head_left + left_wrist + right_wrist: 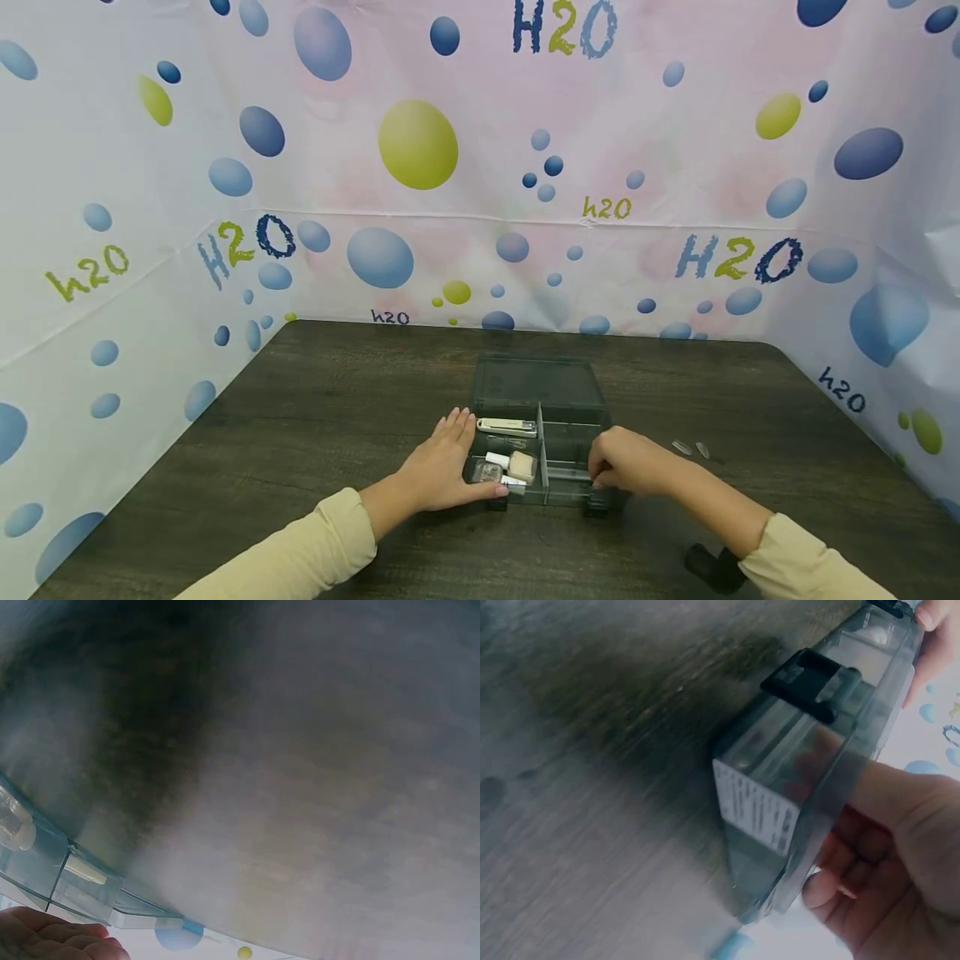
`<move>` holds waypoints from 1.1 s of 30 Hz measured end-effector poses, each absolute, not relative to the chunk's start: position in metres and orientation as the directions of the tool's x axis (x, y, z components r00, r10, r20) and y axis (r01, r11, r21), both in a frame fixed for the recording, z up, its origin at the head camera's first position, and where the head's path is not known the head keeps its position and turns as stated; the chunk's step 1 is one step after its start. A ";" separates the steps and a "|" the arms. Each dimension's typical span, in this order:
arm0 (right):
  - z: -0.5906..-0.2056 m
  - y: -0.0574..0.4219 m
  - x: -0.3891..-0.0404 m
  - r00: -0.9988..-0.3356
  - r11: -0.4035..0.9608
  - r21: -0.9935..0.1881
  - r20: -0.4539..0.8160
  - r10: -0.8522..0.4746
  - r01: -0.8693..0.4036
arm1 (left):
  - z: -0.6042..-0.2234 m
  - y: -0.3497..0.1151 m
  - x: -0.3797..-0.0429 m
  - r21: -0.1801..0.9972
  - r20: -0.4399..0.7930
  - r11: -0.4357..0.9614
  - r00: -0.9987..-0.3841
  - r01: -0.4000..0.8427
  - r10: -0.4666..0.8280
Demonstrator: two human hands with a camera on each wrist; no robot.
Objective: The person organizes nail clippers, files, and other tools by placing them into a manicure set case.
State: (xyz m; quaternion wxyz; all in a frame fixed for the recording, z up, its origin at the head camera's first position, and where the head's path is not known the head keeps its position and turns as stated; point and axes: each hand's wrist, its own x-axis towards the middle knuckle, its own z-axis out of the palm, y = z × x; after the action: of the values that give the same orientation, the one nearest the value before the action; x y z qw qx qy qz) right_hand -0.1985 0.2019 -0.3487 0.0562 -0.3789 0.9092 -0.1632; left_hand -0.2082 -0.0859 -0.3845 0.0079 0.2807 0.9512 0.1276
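Observation:
A clear grey plastic organizer box point(555, 498) lies on the table with its lid point(536, 381) tipped back and black latches at the front. My left hand point(442, 467) rests along its left edge, fingers straight, thumb at the front rim. The left compartments hold a nail clipper point(507, 427), a cream nail polish bottle point(522, 467) and a clear bottle point(489, 472). My right hand point(630, 461) reaches over the right wall, fingers curled, fingertips inside the front right compartment by a thin pale strip point(567, 473). Whether they pinch it is hidden.
Two small clear pieces point(690, 448) lie on the dark wooden table point(360, 375) to the right of the box. A black object point(712, 567) sits near my right sleeve. A printed curtain point(480, 167) surrounds the table's back and sides.

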 end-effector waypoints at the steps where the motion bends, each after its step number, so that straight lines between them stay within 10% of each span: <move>1: -0.349 0.204 -0.199 -0.711 0.651 -0.367 0.043 -0.702 -0.665 | -0.384 -0.086 -0.208 0.250 0.058 0.808 -0.841 0.534 0.538; 16: -0.353 0.252 -0.195 -0.754 0.784 -0.290 0.577 -0.314 -0.549 | -0.381 -0.084 -0.212 0.219 0.044 0.816 -0.841 0.535 0.539; 33: -0.380 0.300 -0.195 -0.912 0.881 -0.411 0.406 -0.051 -0.232 | -0.377 -0.083 -0.212 0.224 0.027 0.818 -0.843 0.529 0.538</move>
State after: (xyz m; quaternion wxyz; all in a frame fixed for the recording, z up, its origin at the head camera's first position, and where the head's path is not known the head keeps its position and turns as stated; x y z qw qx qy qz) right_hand -0.1955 0.2999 -0.3802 -0.1957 -0.0744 0.9500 -0.2318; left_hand -0.2121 -0.0835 -0.3773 0.0186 0.2798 0.9533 0.1121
